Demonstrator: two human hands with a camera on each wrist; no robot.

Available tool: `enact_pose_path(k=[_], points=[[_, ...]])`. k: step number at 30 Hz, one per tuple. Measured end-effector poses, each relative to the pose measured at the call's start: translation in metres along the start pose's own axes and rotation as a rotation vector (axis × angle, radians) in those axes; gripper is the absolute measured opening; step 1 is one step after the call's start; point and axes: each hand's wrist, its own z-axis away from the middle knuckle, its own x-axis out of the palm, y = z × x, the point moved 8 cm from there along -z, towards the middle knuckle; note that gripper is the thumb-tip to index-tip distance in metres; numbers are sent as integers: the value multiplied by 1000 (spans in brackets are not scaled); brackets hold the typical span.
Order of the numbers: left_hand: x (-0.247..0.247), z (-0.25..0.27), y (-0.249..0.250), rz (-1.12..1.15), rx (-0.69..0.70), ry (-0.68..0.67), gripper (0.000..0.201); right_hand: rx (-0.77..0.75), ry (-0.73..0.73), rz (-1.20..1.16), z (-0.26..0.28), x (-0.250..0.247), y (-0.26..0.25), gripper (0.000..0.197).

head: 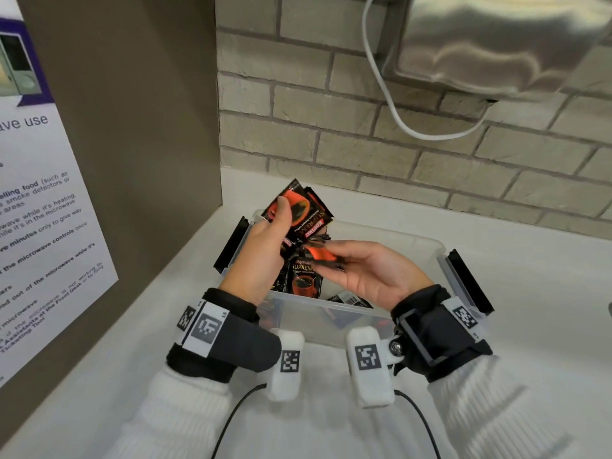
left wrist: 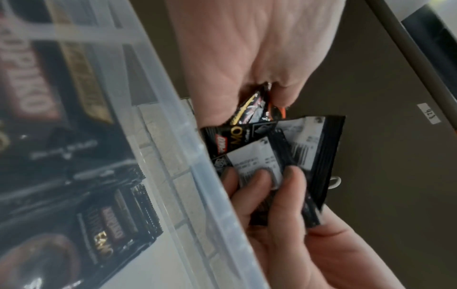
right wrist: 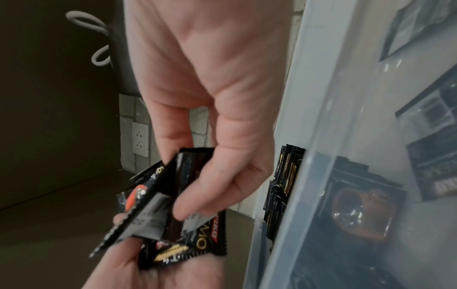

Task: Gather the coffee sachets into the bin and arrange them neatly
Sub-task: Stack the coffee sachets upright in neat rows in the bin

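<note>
A clear plastic bin (head: 415, 244) stands on the white counter with several black-and-orange coffee sachets (head: 305, 280) lying loose inside it. Above its left end my left hand (head: 274, 228) grips a fanned bunch of sachets (head: 299, 210), thumb on the front. My right hand (head: 334, 264), palm up over the bin, pinches one sachet (head: 318, 255) at the bunch's lower edge. In the left wrist view my left fingers (left wrist: 262, 185) curl over the sachets' white barcode backs (left wrist: 306, 136). The right wrist view shows my right fingers (right wrist: 197, 203) on a sachet (right wrist: 178, 195) beside the bin wall (right wrist: 319, 176).
A brown cabinet side (head: 132, 127) with a microwave notice (head: 36, 210) rises left of the bin. A brick wall (head: 331, 144) runs behind, with a steel dispenser (head: 496, 44) and a white cable (head: 390, 104) above. Black latches (head: 231, 243) (head: 470, 283) hang at the bin's ends.
</note>
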Motion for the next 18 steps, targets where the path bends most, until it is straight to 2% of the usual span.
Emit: enact_pose_path(k=[4,7,10,14,16,18], points=[[-7,-1,2,189,13,145,51,-106,138,160,-6,-9,-3,20],[-23,-1,1,249,3,261,41,-208,268,241,-7,-23,-9,19],[-22,-2,0,237,-34,225,24,-261,286,275,-6,-26,-14,23],[-8,-1,-6,104,-93,131,32,-316,301,325,-3,-18,-18,28],[-4,-1,-7,74,-96,125,36,-347,325,345,-3,-17,-20,41],[-5,-2,-10,67,-107,137,38,-373,333,327,-2,-16,-21,65]])
